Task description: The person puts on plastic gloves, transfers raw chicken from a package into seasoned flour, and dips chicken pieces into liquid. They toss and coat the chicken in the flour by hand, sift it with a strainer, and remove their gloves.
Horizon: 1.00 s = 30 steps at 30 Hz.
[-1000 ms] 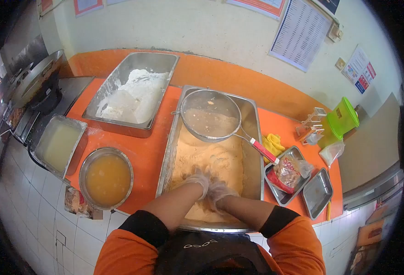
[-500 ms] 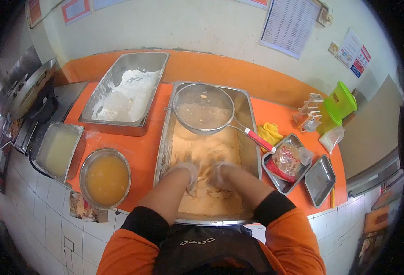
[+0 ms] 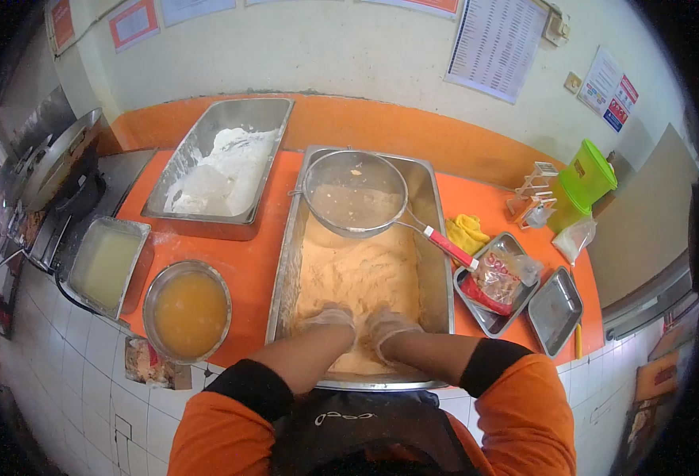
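Observation:
A deep steel pan holds pale orange flour-like powder. Both of my hands wear clear plastic gloves and are down in this powder near the pan's front end. My left hand and my right hand are close together with a narrow gap between them. Powder and the angle of view hide the fingers of both, so their grip does not show. Across the far end of the pan rests a round mesh sieve with a red handle, some crumbs lying in its mesh.
On the left stand a steel pan of white flour, a bowl of orange liquid and a square container of cloudy liquid. To the right are a tray with a plastic packet, another tray and a yellow cloth.
My hands have moved nearer each other and sunk into the powder toward the pan's front. My right forearm now lies more sideways. The sieve stays on the pan.

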Available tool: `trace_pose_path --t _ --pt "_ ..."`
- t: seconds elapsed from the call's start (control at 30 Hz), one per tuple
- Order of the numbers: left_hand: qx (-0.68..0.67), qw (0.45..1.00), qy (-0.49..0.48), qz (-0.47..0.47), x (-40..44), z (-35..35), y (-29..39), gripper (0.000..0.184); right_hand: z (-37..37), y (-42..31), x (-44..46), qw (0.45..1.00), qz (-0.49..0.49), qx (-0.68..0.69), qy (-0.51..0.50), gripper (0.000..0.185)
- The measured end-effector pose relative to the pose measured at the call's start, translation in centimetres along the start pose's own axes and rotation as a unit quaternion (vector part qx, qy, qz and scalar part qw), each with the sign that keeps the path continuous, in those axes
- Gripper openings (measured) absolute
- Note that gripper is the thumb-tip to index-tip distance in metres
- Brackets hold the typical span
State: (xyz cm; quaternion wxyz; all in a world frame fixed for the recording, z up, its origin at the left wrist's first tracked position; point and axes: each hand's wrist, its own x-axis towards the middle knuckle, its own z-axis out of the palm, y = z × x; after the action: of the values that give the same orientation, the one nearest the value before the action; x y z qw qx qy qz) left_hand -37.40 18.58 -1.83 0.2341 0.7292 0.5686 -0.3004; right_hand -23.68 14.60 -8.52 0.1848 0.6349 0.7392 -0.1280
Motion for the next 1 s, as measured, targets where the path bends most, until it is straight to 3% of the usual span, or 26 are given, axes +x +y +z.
trace_pose_path --t 0.03,0.1,0.17,0.27,0.33,0.43,0.5,0.63,0.73,0.77,0.83,0.9,0.97,1.0 --pt "-0.065 0.997 0.023 -0.024 0.7 0.3 0.3 0.040 -0.5 0.3 0.0 0.999 -0.044 0.014 0.014 0.022" --pt "0.004 0.996 0.024 0.090 4.3 0.3 -0.5 0.042 -4.5 0.6 -0.3 0.998 -0.042 0.035 -0.043 0.028" --pt "0.060 0.984 0.035 0.166 4.9 -1.2 -1.1 0.036 -11.4 -0.1 -2.0 0.978 0.051 0.057 -0.196 0.038" --pt "0.112 0.966 0.060 0.226 4.0 -2.9 -1.3 0.025 -8.1 0.8 -0.4 0.996 -0.047 0.020 -0.078 0.053" --pt "0.145 0.951 0.063 0.265 6.3 -1.6 -1.3 0.026 -3.6 0.4 1.3 0.989 -0.126 -0.009 0.074 0.051" --pt "0.007 0.965 0.078 0.252 2.2 -4.2 -2.8 0.027 3.7 -1.8 3.9 0.923 -0.229 -0.046 0.308 0.048" --pt "-0.006 0.976 0.077 0.203 4.9 -4.2 -3.7 0.030 3.8 -3.0 4.7 0.923 -0.225 -0.032 0.312 0.047" --pt "-0.160 0.970 0.166 0.081 4.0 -4.9 -3.9 0.039 0.9 -2.5 6.7 0.976 -0.168 0.071 0.118 0.047" --pt "0.072 0.966 0.198 0.148 6.7 -4.3 -5.6 0.046 -7.2 -1.9 2.7 0.983 -0.122 0.120 0.064 0.035" --pt "-0.009 0.971 0.208 0.119 6.3 -4.8 -5.4 0.047 -9.7 -1.9 1.0 0.986 -0.097 0.128 0.049 0.030" --pt "-0.167 0.959 0.221 0.059 4.5 -6.1 -4.8 0.051 -3.3 -1.5 4.9 0.938 -0.169 -0.007 0.303 0.029" --pt "-0.156 0.962 0.216 0.060 3.1 -6.7 -4.4 0.054 -1.0 -1.7 6.1 0.898 -0.221 -0.068 0.375 0.029" --pt "-0.153 0.964 0.210 0.054 1.9 -6.9 -4.0 0.054 -2.5 -3.0 4.6 0.924 -0.260 -0.054 0.275 0.031" --pt "-0.155 0.965 0.207 0.047 1.4 -6.8 -3.7 0.051 -4.1 -3.2 3.2 0.952 -0.222 0.012 0.208 0.031"
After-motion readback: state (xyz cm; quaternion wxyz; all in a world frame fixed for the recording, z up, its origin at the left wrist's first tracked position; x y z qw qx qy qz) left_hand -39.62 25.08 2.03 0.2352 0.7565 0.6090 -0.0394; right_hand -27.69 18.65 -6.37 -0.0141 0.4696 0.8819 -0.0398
